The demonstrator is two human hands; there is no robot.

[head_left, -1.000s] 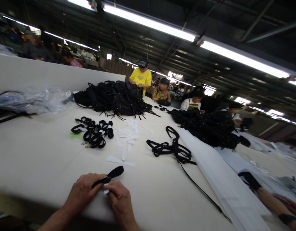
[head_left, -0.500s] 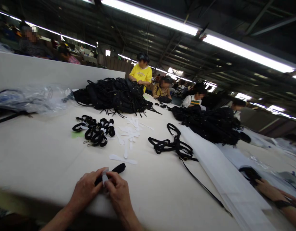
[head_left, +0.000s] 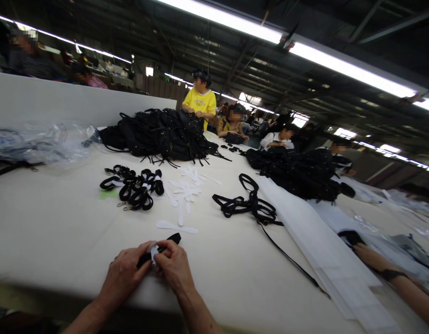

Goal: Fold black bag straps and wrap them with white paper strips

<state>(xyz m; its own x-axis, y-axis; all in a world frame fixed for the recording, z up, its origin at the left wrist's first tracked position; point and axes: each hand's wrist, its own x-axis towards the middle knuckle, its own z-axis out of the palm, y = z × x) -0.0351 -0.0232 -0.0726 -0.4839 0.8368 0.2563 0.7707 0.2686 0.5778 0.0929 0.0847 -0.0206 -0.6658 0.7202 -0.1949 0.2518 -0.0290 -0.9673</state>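
Observation:
Near the front edge of the table, my left hand [head_left: 126,269] grips a folded black strap [head_left: 174,238], whose far end sticks out past my fingers. Around the strap's middle runs a white paper band [head_left: 153,252], pinched between the thumb and fingers of my right hand [head_left: 174,265]. Both hands are closed and close together. Just beyond them lie loose white paper strips [head_left: 177,227], with several more scattered behind. To the left of those sits a cluster of coiled black straps [head_left: 139,190] with white bands and metal clips.
Loose black straps [head_left: 256,208] lie right of centre, beside stacked white sheets [head_left: 305,241]. Two heaps of black bags [head_left: 159,134] [head_left: 294,171] stand farther back. Clear plastic bags [head_left: 54,144] are at left. A co-worker's hand [head_left: 369,257] touches a black item at right.
My right fingers have shifted on the white band, which shows more upright now. The camera view has turned slightly. The co-worker's arm at right has moved a little.

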